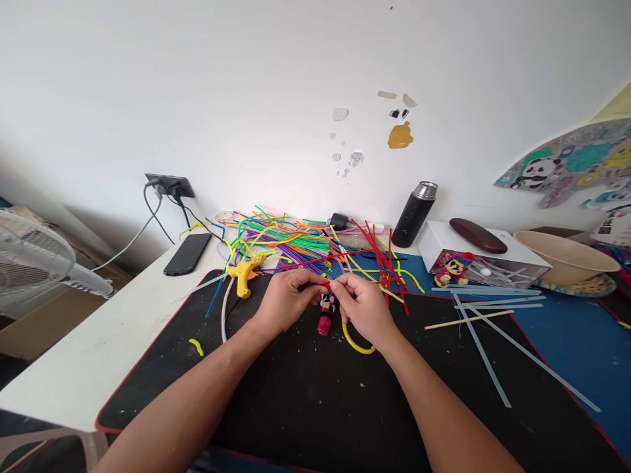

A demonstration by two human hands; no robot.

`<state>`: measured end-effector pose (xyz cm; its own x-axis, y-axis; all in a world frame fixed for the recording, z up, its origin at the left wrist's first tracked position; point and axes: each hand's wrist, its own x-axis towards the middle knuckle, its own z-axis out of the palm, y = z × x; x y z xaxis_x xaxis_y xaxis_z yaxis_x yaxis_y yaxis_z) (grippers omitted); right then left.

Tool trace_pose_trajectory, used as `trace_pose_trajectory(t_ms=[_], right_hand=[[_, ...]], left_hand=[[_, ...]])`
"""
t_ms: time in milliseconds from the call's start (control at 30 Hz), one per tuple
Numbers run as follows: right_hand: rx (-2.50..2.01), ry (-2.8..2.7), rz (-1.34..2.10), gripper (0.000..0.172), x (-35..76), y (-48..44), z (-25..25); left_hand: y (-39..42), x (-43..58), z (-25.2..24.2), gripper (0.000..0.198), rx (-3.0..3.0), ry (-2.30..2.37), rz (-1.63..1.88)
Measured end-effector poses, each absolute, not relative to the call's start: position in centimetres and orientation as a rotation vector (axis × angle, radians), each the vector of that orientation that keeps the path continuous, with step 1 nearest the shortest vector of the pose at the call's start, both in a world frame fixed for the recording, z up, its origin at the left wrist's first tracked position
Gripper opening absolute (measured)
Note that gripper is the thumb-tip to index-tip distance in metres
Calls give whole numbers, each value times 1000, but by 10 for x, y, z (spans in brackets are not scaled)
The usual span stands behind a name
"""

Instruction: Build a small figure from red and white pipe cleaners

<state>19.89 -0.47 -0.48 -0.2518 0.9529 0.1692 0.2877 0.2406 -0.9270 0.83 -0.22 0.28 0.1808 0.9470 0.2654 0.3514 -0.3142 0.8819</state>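
Note:
Between my hands is a small pipe-cleaner doll [324, 323] with a black, white and pink body; its top is partly covered by my fingers. My left hand [292, 297] is closed in a pinch at the doll's upper end, where a bit of red pipe cleaner [326, 286] shows. Thumb and forefinger of my right hand [363, 303] pinch at the same red piece from the other side. A yellow pipe cleaner [355, 345] curves out below my right hand; whether that hand grips it I cannot tell.
Many coloured pipe cleaners [296, 242] lie heaped by the wall. A yellow glue gun [242, 276] and phone [187, 254] are left. A black flask [413, 217], white box [434, 240], finished doll [453, 270] and glue sticks [486, 355] are right, on or beside the black mat [276, 407].

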Motion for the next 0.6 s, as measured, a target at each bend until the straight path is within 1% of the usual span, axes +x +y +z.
trace_pose_trajectory(t_ms=[133,300,367,600], right_hand=[[-1168,-1687,1021,30,200,-5,-4],[-1164,-1681,974,31,202,-4,-2],[-1168,-1707,958,31,202,-5,-2],[-1186,-1794,896,29,198,-7,-5]], left_hand=[[-2,14,5,12,1588,1176,1139],[5,13,4,41,1284,957,1082],[7,10,3,48,1219,899,1041],[9,8,2,48,1118,875,901]])
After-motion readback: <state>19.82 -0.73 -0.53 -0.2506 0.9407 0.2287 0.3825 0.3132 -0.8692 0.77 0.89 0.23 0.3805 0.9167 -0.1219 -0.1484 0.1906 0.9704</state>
